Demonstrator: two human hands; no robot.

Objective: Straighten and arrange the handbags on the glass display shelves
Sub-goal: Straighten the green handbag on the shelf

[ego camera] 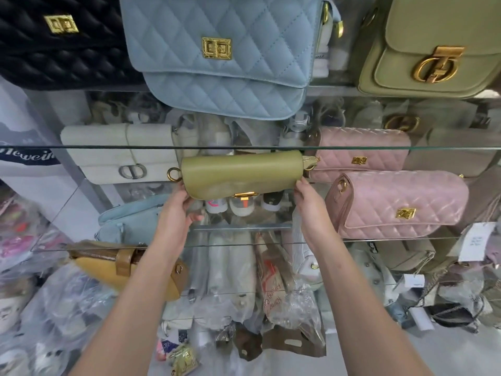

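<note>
A small olive-green handbag (241,173) with a gold clasp sits in the middle of a glass shelf (81,146). My left hand (179,213) grips its lower left corner, fingers curled under it. At the bag's right end, my right hand (306,202) holds the lower corner. A cream bag (119,154) lies to its left. Two pink quilted bags lie to its right: the nearer pink bag (398,204) and the farther pink bag (360,150). On the shelf above stand a light blue quilted bag (222,55), a black quilted bag (54,42) and a larger olive bag (433,50).
A lower glass shelf (393,239) holds a pale blue bag (127,223) and a mustard-yellow bag (127,267). Plastic-wrapped goods (271,294) crowd the space beneath. A white price tag (477,240) hangs at right. A grey-beige bag (455,153) sits at the far right.
</note>
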